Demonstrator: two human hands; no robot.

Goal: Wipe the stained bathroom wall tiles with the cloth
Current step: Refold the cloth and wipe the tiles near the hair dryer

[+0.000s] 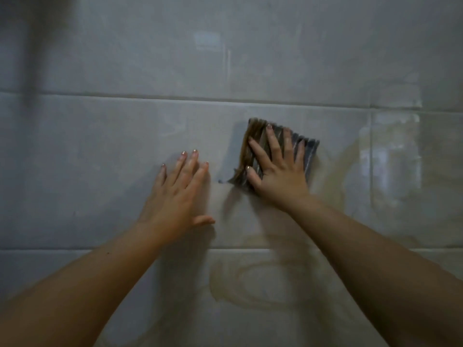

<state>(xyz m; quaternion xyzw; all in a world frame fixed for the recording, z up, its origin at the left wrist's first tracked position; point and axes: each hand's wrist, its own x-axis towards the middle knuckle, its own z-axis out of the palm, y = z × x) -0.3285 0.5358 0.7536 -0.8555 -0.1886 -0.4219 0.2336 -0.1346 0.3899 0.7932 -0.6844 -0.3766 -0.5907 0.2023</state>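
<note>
The wall tiles (100, 159) form 1 flat, unbroken surface with no fixtures or projections — only shallow grout lines (175, 99) cross it. The left hand (175, 196) lies flat, fingers spread, against the middle tile row and blocks travel to the left of the cloth (275, 149). The right hand (278, 171) presses the cloth flat just beside it; a narrow bare strip separates the 2 hands. Open tile lies above, to the right and at far left. Both forearms cross the lower rows, leaving a free wedge between them over the brown stain (250, 284).
</note>
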